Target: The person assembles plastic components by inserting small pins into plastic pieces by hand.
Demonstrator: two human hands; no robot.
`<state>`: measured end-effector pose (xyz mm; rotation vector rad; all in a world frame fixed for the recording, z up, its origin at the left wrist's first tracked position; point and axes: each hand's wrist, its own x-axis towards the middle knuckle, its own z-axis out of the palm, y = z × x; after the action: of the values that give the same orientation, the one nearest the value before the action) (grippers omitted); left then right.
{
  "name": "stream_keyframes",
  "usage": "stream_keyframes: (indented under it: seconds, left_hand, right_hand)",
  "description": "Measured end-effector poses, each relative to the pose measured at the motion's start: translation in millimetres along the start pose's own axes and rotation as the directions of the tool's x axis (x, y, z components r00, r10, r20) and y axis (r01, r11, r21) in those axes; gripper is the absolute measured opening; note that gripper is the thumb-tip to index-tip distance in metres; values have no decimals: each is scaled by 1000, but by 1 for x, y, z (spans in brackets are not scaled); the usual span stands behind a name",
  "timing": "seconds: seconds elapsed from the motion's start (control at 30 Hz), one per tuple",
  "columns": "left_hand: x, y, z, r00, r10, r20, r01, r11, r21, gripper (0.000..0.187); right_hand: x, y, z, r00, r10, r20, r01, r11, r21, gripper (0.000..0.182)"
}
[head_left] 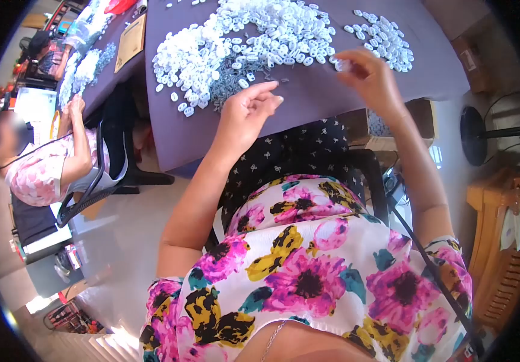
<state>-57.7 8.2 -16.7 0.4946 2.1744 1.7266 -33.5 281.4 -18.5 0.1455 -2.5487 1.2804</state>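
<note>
My right hand [373, 81] is raised over the table's near right part, fingers and thumb closed on a small white oval plastic piece [342, 65]. My left hand [249, 114] is above the table's front edge. Its index finger and thumb point right with a gap between them, and I see nothing in that gap; its other fingers curl inward. Just beyond the left fingertips lies a tiny grey piece [285, 80]. A large heap of white oval pieces with holes [196, 51] spreads across the table. Small grey pieces [227, 81] are piled at its near side.
A separate group of white pieces [386, 42] lies at the right on the dark tablecloth [429, 72]. At the left, another person [49, 160] sits working at a neighbouring table. A box [380, 125] is below the table's front edge. A fan [474, 136] stands at the right.
</note>
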Motion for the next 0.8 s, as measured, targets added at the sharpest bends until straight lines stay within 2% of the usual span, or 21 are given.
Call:
stream_keyframes:
  seconds: [0.03, 0.1, 0.13, 0.17, 0.23, 0.27, 0.33, 0.37, 0.43, 0.47, 0.5, 0.63, 0.7, 0.73, 0.8]
  left_hand:
    - [3, -1, -5, 1000, 8, 0, -8, 1000, -1, 33]
    - [9, -3, -11, 990, 133, -40, -112, 937, 329, 28]
    - [16, -3, -11, 964, 250, -88, -196, 896, 398, 20]
    - [24, 1, -12, 954, 290, -80, -221, 855, 470, 19]
    - [43, 4, -12, 909, 413, -46, -312, 752, 581, 16]
    - [53, 4, -9, 893, 450, -5, -351, 704, 617, 15]
    - [68, 10, 2, 862, 498, 89, -410, 585, 700, 13]
    - [74, 9, 6, 861, 500, 91, -413, 584, 699, 13]
    - [86, 6, 13, 871, 429, 237, -424, 417, 804, 12]
    - [91, 3, 13, 865, 437, 246, -427, 385, 818, 12]
    - [93, 1, 12, 864, 440, 244, -427, 386, 818, 12]
    - [90, -2, -3, 916, 345, 207, -351, 434, 830, 10]
    - [83, 1, -8, 936, 314, 162, -310, 510, 802, 9]
    - [82, 0, -11, 925, 341, 170, -324, 470, 821, 6]
    - [81, 0, -13, 928, 335, 166, -319, 479, 817, 6]
  right_hand:
    - [6, 10, -12, 999, 20, -49, -25, 996, -91, 33]
    - [13, 18, -21, 996, 38, -82, -49, 989, -138, 36]
    - [14, 19, -20, 994, -19, -104, 2, 988, -157, 36]
    - [15, 19, -18, 989, -77, -127, 54, 983, -176, 36]
    - [17, 13, 0, 997, -65, -49, 59, 991, -124, 31]
    - [16, 0, 10, 1000, -2, -2, 2, 984, -180, 25]
    - [23, 0, 30, 981, -146, 125, 163, 977, -140, 22]
    - [26, -5, 41, 974, -191, 124, 206, 971, -125, 18]
    - [34, -7, 56, 970, -203, 132, 224, 960, -171, 16]
    - [38, -7, 62, 966, -216, 143, 244, 946, -213, 14]
    - [41, -7, 67, 971, -194, 141, 228, 930, -289, 12]
    - [36, -11, 66, 973, -157, 166, 206, 920, -334, 12]
    - [33, -9, 59, 975, -132, 177, 170, 960, -222, 12]
    - [34, -7, 58, 975, -134, 179, 173, 960, -220, 12]
    - [37, -3, 56, 973, -170, 155, 196, 965, -173, 13]
